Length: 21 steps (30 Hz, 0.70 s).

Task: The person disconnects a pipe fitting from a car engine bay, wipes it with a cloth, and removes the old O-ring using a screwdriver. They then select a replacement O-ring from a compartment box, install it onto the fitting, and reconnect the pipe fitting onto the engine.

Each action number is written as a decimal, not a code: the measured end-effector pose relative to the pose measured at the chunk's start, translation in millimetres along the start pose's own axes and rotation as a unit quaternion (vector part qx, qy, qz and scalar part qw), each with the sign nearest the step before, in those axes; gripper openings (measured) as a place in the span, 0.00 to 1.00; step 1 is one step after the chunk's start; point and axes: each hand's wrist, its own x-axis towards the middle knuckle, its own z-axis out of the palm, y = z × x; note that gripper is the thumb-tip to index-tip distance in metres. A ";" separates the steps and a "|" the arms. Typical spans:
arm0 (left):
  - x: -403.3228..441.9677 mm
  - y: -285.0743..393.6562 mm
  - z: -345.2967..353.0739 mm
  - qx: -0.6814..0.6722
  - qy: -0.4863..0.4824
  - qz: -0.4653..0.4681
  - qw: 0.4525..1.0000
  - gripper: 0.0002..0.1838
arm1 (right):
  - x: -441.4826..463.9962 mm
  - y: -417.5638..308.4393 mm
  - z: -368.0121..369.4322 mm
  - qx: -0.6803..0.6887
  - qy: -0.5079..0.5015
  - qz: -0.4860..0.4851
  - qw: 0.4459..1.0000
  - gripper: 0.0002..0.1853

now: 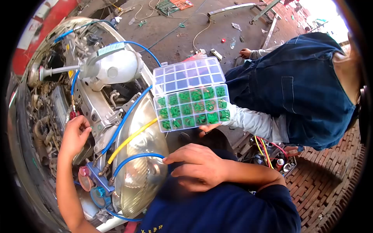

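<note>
My left hand (75, 136) is over the engine bay, its fingers curled at a red hose coupler (74, 114) on the end of a blue hose. Part of the coupler is hidden behind the fingers. My right hand (200, 167) hovers in front of my body with loosely bent, separated fingers and nothing visible in it. Its fingertip is near a blue hose (142, 155) from the gauge manifold (97, 176). Beyond it, a co-worker's gloved hand (229, 114) holds up an open clear compartment box (190, 108) of green O-rings.
A headlight (140, 174) and a white reservoir bottle (112, 68) are close to my hands. A yellow hose (132, 138) passes beneath the box. The co-worker (295, 85) stands opposite. Tools and cords lie on the floor; a spray can (279, 164) stands at the right.
</note>
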 end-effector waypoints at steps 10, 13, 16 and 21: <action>32.1 201.5 30.1 -0.125 -0.009 0.271 0.954 0.07 | -28.0 -4.7 -99.9 -0.250 0.209 0.148 0.934 0.17; 64.9 234.6 81.7 -0.142 -0.016 0.349 0.926 0.09 | -27.0 2.1 -108.8 -0.244 0.220 0.165 0.930 0.17; 86.0 252.4 114.5 -0.067 0.025 0.378 0.923 0.07 | -30.2 2.0 -110.6 -0.253 0.219 0.158 0.929 0.16; 99.2 261.7 136.1 0.054 0.002 0.391 0.919 0.07 | -40.4 5.9 -110.9 -0.233 0.241 0.169 0.927 0.16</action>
